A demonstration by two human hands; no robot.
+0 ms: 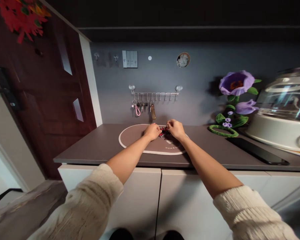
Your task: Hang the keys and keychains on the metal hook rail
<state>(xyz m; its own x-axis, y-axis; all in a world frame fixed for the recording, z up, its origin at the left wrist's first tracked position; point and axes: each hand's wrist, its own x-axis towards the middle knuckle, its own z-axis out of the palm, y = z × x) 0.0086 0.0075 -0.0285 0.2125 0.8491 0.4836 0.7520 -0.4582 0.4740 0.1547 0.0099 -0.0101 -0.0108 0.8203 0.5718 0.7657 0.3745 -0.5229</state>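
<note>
A rack (155,93) hangs at twelve o'clock, flowers (235,88) at two. Our left hand (153,131) and right hand (175,129) pinch keys (162,134); direction, long axis unclear.

A head-worn camera looks forward and down across the surface (90,146) toward the wall (200,86), close enough for the left hand (153,131) and right hand (175,128) to fall mid-frame, its wide view catching the door (50,100) at left.

The left hand (153,131) and right hand (175,129) pinch a small red-and-dark bunch (162,133) at the mat (132,137), nearer the worktop's (90,146) back edge.
</note>
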